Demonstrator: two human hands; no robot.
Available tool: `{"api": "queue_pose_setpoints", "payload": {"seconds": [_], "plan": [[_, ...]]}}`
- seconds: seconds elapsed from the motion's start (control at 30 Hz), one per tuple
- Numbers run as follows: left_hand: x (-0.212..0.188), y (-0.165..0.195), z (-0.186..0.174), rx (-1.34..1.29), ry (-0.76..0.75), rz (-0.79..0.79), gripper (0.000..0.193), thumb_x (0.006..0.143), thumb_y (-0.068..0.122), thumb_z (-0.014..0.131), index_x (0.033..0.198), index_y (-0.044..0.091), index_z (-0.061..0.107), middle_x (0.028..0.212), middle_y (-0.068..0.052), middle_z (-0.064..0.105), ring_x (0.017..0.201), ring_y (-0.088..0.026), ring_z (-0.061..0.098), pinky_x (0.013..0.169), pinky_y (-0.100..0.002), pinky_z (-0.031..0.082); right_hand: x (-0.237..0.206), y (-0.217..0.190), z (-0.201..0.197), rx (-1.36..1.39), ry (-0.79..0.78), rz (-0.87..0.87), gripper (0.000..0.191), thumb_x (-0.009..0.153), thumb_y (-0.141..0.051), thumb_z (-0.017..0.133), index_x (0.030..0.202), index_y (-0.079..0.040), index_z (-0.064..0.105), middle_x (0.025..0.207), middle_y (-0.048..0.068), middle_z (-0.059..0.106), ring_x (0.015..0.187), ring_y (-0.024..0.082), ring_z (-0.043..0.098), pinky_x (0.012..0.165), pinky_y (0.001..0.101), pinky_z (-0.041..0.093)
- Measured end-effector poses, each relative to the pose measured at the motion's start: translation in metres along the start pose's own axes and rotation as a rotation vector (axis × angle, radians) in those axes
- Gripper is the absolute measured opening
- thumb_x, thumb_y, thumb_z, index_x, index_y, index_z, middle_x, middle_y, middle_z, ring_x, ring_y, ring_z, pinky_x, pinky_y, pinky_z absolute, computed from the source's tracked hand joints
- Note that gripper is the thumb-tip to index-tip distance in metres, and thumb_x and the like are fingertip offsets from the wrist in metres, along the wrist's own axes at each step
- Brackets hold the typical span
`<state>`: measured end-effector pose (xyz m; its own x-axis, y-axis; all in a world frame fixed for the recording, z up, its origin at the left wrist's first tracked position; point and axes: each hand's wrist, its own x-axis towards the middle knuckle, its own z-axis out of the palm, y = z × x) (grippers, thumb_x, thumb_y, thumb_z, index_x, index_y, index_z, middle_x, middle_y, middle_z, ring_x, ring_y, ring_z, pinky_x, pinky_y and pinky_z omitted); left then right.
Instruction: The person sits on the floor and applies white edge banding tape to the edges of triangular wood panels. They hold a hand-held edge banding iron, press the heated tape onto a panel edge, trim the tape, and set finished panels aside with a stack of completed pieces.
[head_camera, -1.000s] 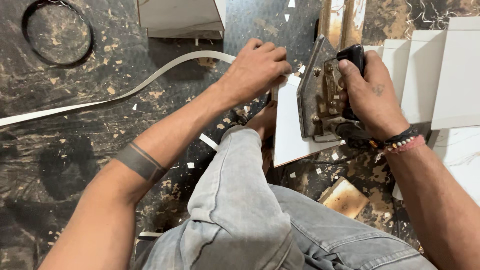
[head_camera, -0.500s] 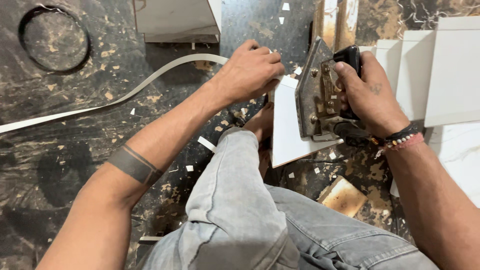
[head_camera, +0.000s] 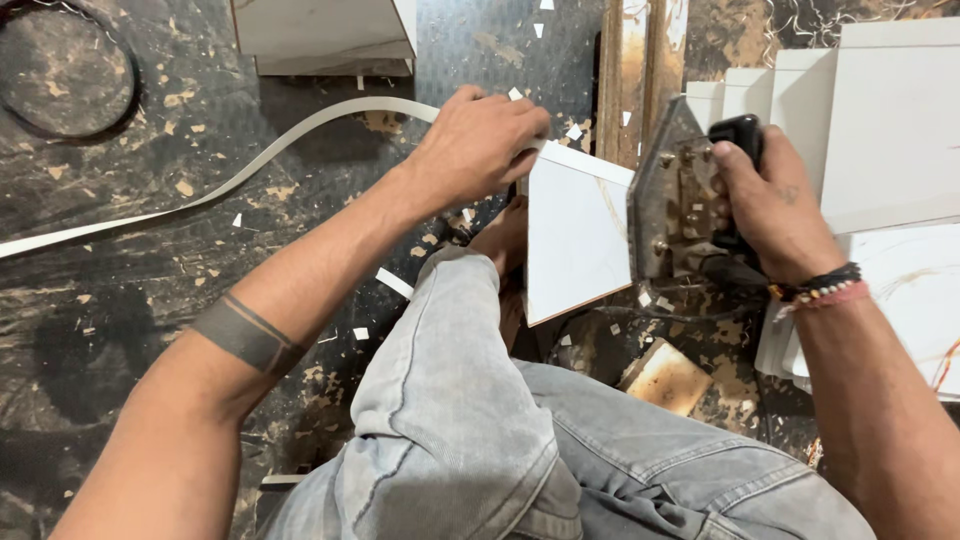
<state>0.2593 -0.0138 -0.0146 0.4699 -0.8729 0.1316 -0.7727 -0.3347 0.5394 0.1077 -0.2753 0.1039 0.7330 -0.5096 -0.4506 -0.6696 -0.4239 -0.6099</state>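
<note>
White edge strip (head_camera: 250, 170) is pinched by the left hand (head_camera: 478, 140) at the white panel (head_camera: 575, 235) corner; the right hand (head_camera: 770, 200) grips a metal trimmer (head_camera: 668, 200) on its right edge.

Open dark floor (head_camera: 120, 300) lies left of the raised knee (head_camera: 450, 400) — crossed only by the long white edge-band strip (head_camera: 200, 195). Ahead, a white box (head_camera: 325, 35) and upright wooden battens (head_camera: 640, 70) block the way; stacked white panels (head_camera: 890, 130) crowd the right, a wood offcut (head_camera: 665, 378) below.
</note>
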Motion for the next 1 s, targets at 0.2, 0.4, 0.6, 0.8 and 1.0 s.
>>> {"api": "queue_pose_setpoints", "payload": {"seconds": [0.2,0.4,0.6,0.8,1.0], "plan": [[-0.001,0.002,-0.004,-0.057,0.038,-0.012,0.014,0.095,0.021,0.066,0.104,0.011,0.068,0.094,-0.005,0.072,0.085,-0.023,0.067,0.082,-0.046,0.042,-0.001,-0.026,0.025,-0.074,-0.033,-0.126,0.027,0.109,-0.028,0.054,0.116,-0.002,0.049,0.084,0.002,0.055,0.066,0.011,0.053,0.053,0.03,0.046],[-0.006,0.0,-0.005,-0.156,0.095,-0.021,0.017,0.093,0.022,0.068,0.104,0.01,0.068,0.097,-0.006,0.072,0.09,-0.026,0.068,0.08,-0.046,0.042,0.0,-0.055,0.05,-0.084,-0.059,-0.207,0.027,0.109,-0.028,0.054,0.116,-0.003,0.05,0.083,0.002,0.057,0.065,0.011,0.054,0.052,0.03,0.046],[-0.002,-0.021,0.006,-0.497,0.049,-0.162,0.023,0.091,0.025,0.071,0.109,0.012,0.073,0.107,-0.005,0.076,0.098,-0.02,0.074,0.091,-0.04,0.057,0.004,-0.064,0.061,-0.148,-0.038,-0.288,0.028,0.11,-0.028,0.055,0.118,-0.002,0.05,0.083,0.004,0.059,0.066,0.013,0.056,0.053,0.0321,0.047],[-0.001,-0.036,0.017,-0.758,-0.01,-0.265,0.02,0.091,0.025,0.074,0.108,0.012,0.076,0.104,-0.005,0.079,0.096,-0.018,0.076,0.091,-0.038,0.06,0.009,-0.064,0.064,-0.251,-0.001,-0.385,0.031,0.111,-0.03,0.055,0.124,-0.002,0.052,0.086,0.01,0.064,0.071,0.02,0.063,0.06,0.0383,0.05],[-0.004,-0.039,0.015,-0.627,-0.002,-0.444,0.022,0.087,0.032,0.078,0.099,0.014,0.078,0.096,-0.003,0.08,0.089,-0.013,0.077,0.085,-0.036,0.061,0.013,-0.066,0.07,-0.314,-0.005,-0.362,0.035,0.11,-0.035,0.053,0.121,-0.001,0.051,0.087,0.016,0.067,0.076,0.03,0.068,0.065,0.0452,0.05]]}}
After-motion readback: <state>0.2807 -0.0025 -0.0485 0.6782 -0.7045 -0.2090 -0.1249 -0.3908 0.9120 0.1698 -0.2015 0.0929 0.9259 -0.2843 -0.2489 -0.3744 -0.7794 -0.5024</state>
